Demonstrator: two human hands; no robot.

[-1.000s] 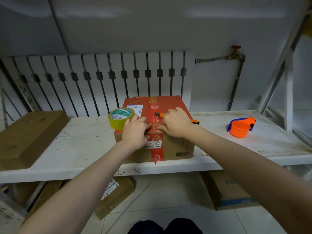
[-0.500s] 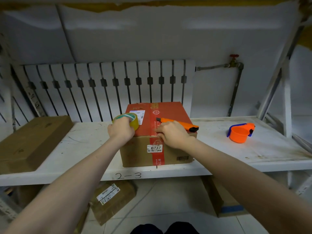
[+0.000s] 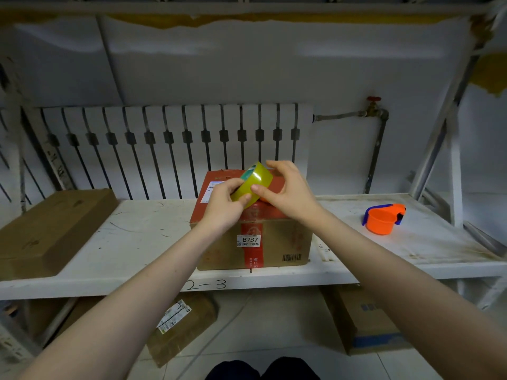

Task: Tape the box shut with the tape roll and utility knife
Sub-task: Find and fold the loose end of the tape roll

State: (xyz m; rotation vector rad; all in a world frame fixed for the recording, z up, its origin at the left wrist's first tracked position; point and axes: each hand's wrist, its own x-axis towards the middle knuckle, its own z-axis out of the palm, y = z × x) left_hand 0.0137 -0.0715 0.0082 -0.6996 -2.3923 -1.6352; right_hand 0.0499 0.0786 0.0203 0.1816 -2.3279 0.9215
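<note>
Tape roll [image 3: 251,184] lifted, knife now hidden.

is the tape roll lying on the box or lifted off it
Lifted off: both hands, left and right, hold the tape roll tilted above the box.

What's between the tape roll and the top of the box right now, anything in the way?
Only the utility knife: a sliver of orange shows on the box top, under the tape roll that the left hand and right hand hold above it.
</note>
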